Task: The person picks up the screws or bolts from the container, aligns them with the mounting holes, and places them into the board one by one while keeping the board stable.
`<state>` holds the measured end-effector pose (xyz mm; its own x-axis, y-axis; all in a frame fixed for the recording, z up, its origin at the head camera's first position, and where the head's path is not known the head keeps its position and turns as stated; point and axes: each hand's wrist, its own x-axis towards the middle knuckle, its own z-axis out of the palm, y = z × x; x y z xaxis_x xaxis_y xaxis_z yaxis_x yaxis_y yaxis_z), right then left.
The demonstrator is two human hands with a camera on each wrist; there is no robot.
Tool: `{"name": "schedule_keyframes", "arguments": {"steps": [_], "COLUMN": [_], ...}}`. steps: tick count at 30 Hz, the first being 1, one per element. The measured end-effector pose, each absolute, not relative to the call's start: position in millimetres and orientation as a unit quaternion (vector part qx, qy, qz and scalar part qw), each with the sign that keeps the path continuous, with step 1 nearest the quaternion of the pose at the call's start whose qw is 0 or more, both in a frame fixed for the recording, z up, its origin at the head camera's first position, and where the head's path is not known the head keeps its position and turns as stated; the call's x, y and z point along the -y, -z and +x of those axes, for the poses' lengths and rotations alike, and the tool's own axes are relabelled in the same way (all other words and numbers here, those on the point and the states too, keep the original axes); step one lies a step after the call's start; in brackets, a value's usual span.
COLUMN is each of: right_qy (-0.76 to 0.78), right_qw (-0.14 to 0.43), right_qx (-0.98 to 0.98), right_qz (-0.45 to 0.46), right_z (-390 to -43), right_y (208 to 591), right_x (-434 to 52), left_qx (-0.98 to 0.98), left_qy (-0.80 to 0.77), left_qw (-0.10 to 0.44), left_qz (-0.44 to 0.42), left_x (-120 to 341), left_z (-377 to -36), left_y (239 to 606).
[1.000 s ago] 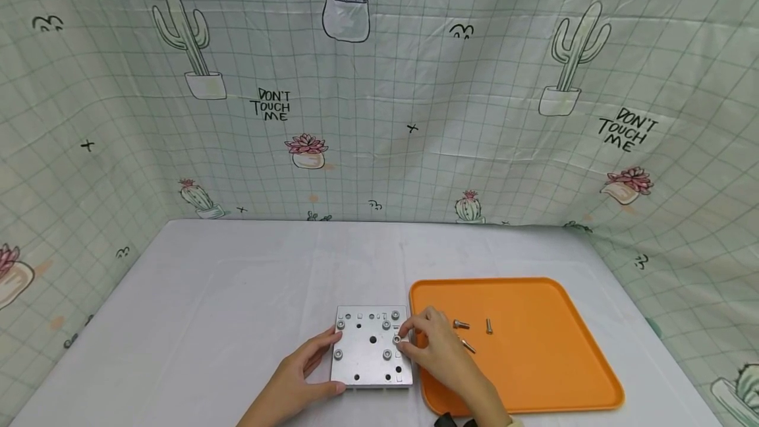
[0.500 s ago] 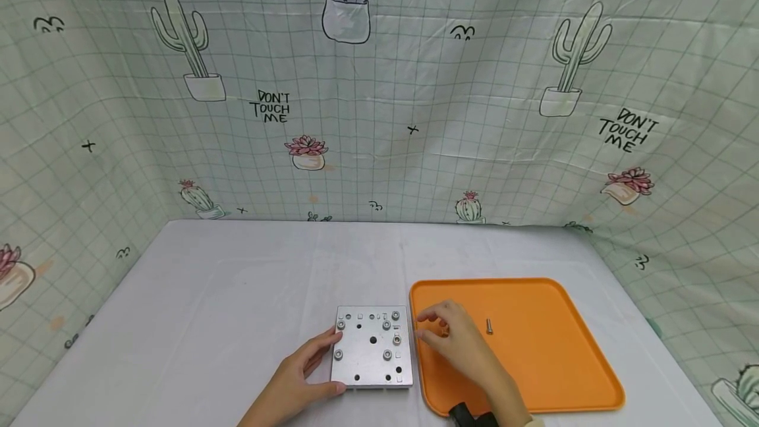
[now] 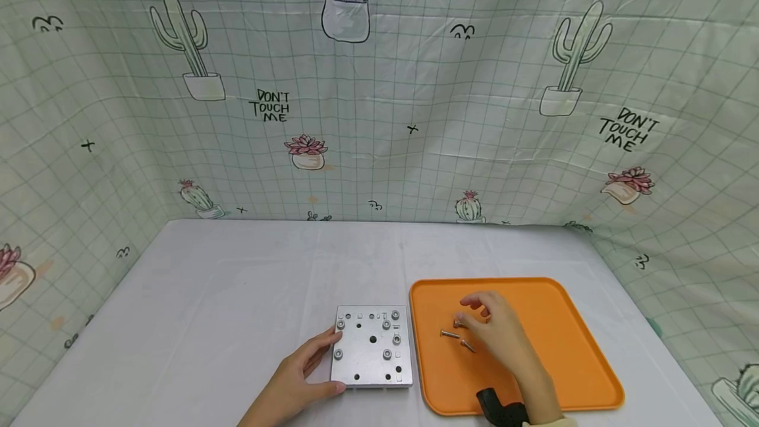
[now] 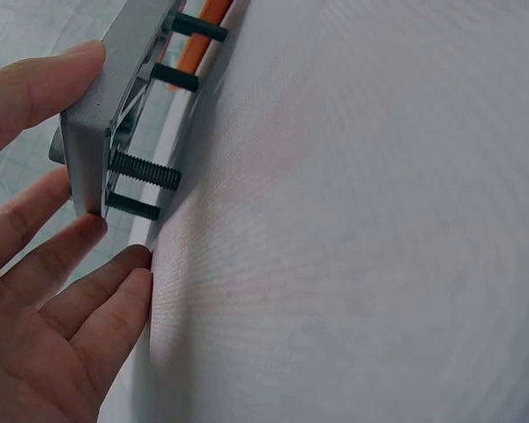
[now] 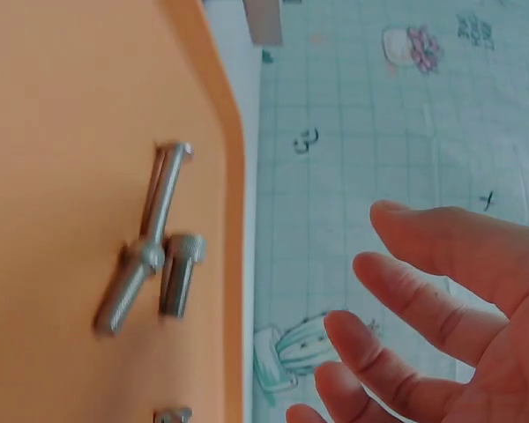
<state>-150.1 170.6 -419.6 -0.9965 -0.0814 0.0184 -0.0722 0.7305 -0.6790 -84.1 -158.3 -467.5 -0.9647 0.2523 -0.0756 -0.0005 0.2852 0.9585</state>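
Observation:
My left hand (image 3: 302,364) steadies a silver metal plate (image 3: 362,358) at its left edge, thumb at the near corner. Round holes and several socket-head screws (image 3: 387,354) show on the plate's top. From beneath it, threaded screw shanks (image 4: 145,169) stick out in the left wrist view, where thumb and fingertips touch the plate's sides. Over the orange tray hovers my right hand (image 3: 504,331), its fingers apart and loosely bent, holding nothing visible. Loose screws (image 3: 450,334) lie just left of it; one screw (image 3: 459,324) is partly hidden by the thumb. The right wrist view shows several screws (image 5: 183,273).
The orange tray (image 3: 569,374) lies right of the plate, close to its edge. A white cloth (image 3: 237,282) covers the table. A patterned curtain (image 3: 385,170) hangs behind and at both sides. A black strap piece (image 3: 501,407) is at my right wrist.
My right hand has left a screw in the plate's right side and moved right over the tray. Screws it covered now show. My left hand and the plate stay put.

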Motion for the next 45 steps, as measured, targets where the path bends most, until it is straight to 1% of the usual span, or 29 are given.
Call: {"name": "schedule_keyframes", "arguments": {"steps": [10,17,24,32,45], "right_qy": [0.308,0.293,0.293,0.289,0.274], "right_qw": [0.001,0.019,0.054,0.076,0.081], "right_qx": [-0.951,-0.956,-0.954,-0.953,-0.957], "right_qz": [0.005,0.023,0.039,0.045,0.052], "right_z": [-155,-159,-160,-160,-157], "right_y": [426,435,443,446,445], "right_x": [-203,-217,-220,-221,-221], "left_qx": [-0.798,-0.797,-0.797,-0.799,-0.797], "left_qy": [-0.588,-0.589,-0.590,-0.587,-0.590], "left_qw": [0.105,0.104,0.104,0.103,0.103], "left_qz": [0.078,0.078,0.078,0.079,0.080], "left_x": [158,158,157,156,155], "left_z": [-83,-82,-82,-81,-79], "left_y": [465,465,465,464,466]}}
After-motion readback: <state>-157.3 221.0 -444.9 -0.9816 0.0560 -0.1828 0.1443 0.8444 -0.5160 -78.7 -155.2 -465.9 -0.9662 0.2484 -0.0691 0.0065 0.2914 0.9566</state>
